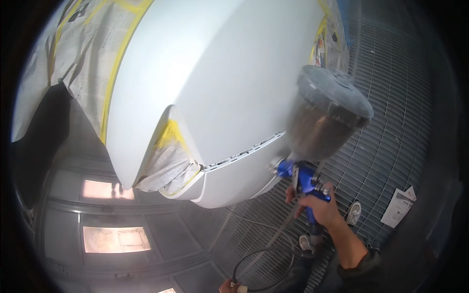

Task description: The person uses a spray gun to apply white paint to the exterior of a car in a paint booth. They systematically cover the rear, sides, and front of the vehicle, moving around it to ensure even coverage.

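My right hand is wrapped round the grip of a blue spray gun. On top of the gun sits a translucent cup with a grey lid, tilted, its lower part dark. The nozzle points left toward a white car body panel, a short gap away from it. At the lower edge my left hand is closed round the black air hose, which loops across to the gun's handle. Only part of that hand shows.
Masking paper edged with yellow tape covers areas beside the panel, and more paper fills a headlight-shaped opening. Metal grating forms the floor. A white printed sheet lies near my shoes. Lit panels show in the wall.
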`<state>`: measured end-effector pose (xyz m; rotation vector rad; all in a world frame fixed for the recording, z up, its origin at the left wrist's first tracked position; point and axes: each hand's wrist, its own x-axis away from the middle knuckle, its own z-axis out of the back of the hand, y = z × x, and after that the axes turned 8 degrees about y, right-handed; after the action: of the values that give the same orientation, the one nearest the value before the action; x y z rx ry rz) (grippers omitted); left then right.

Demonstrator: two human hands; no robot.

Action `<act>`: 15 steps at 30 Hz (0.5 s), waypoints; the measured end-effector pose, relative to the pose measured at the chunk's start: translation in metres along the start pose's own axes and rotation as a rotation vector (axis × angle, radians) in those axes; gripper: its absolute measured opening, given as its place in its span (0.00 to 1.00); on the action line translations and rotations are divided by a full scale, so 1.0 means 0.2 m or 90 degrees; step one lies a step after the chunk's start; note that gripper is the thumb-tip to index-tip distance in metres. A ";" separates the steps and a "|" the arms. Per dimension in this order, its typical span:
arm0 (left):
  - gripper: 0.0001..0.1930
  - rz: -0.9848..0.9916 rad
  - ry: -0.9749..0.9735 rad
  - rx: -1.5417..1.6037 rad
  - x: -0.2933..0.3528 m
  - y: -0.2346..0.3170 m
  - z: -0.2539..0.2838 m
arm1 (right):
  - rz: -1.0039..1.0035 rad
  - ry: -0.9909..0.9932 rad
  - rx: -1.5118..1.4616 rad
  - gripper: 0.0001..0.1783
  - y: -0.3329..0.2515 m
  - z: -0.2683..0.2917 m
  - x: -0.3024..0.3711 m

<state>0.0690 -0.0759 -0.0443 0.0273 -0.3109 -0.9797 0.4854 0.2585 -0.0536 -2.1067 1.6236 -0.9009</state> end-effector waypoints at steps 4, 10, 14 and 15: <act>0.13 0.039 0.018 -0.032 0.01 -0.13 -0.03 | -0.035 -0.166 -0.067 0.14 -0.04 -0.17 -0.01; 0.13 0.071 0.021 -0.025 0.05 -0.21 -0.05 | -0.001 -0.116 -0.022 0.05 -0.08 -0.17 -0.05; 0.15 0.004 -0.006 -0.002 0.06 0.02 0.00 | 0.018 -0.006 0.001 0.05 -0.12 -0.04 -0.07; 0.16 0.039 -0.010 0.021 0.03 -0.03 -0.04 | 0.027 0.010 0.002 0.06 -0.13 -0.01 -0.07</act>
<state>0.0694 -0.0854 -0.0505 0.0399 -0.3399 -0.9149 0.5009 0.2801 -0.0415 -2.0593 1.6677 -0.9081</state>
